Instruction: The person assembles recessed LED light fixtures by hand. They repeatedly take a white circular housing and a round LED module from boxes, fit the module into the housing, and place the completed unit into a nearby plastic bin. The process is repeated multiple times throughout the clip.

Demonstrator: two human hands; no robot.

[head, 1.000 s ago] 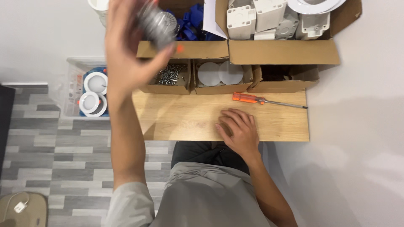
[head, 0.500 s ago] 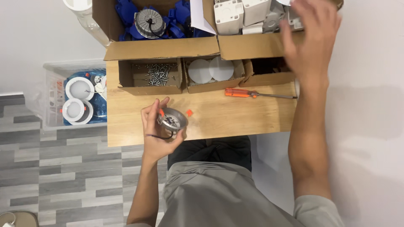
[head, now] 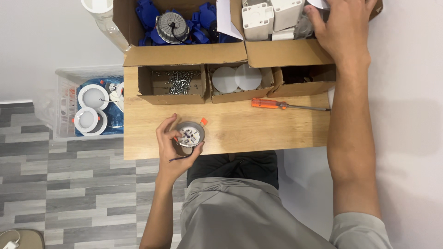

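While the left hand point(head: 173, 152) curls closed around the round silver metal downlight housing point(head: 189, 135) over the wooden bench point(head: 258, 129), a light, rigid piece best gripped by its rim, the right hand point(head: 344, 27) reaches spread into the cardboard box point(head: 288, 48), its grasp hidden

The downlight fitting point(head: 189, 135) in the left hand point(head: 171, 152) looks like matt silver metal with orange plastic clips. Beneath it the table point(head: 258, 133) is smooth pale wood. Behind the table stand matt brown cardboard boxes point(head: 184, 55); one holds shiny metal screws point(head: 177, 82), another smooth white plastic housings point(head: 270, 16).
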